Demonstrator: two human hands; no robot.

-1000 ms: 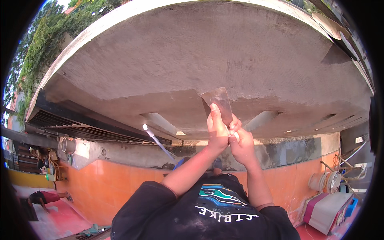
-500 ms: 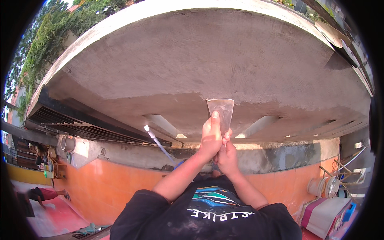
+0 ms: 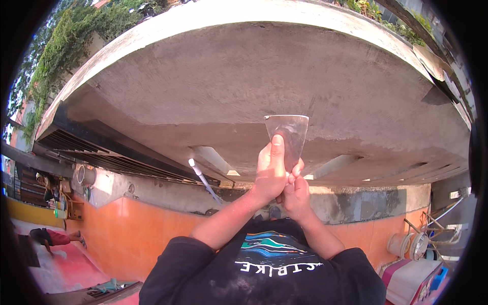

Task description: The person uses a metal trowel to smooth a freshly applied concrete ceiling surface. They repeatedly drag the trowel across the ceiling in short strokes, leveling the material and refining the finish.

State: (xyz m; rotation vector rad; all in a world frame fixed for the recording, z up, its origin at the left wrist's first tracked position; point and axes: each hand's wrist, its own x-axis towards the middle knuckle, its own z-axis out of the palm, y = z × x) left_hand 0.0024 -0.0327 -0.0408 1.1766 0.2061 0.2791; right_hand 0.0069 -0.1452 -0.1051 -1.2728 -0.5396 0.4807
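A wide metal putty knife [image 3: 288, 129] stands blade up in front of a grey plastered concrete surface [image 3: 223, 76], its straight edge at or very near the plaster. My left hand [image 3: 272, 170] is closed round its lower part, the thumb pressed flat along the blade's face. Just below and to the right, my right hand [image 3: 296, 195] is closed against the left, gripping the knife's lower end. Both hands hide the handle. Around the blade, the upper plaster looks lighter and the band beneath it darker and smoother.
Slanted recesses [image 3: 335, 162] cut the lower plaster. A dark slatted grille [image 3: 76, 140] lies left, near a white pipe [image 3: 201, 175]. Orange flooring [image 3: 152, 234] runs below. Buckets [image 3: 417, 246] stand right. At lower left, another person [image 3: 53, 236] bends over.
The putty knife and both hands have moved slightly up and to the right, and the blade shows wider. My grip stays the same. The view has shifted a little.
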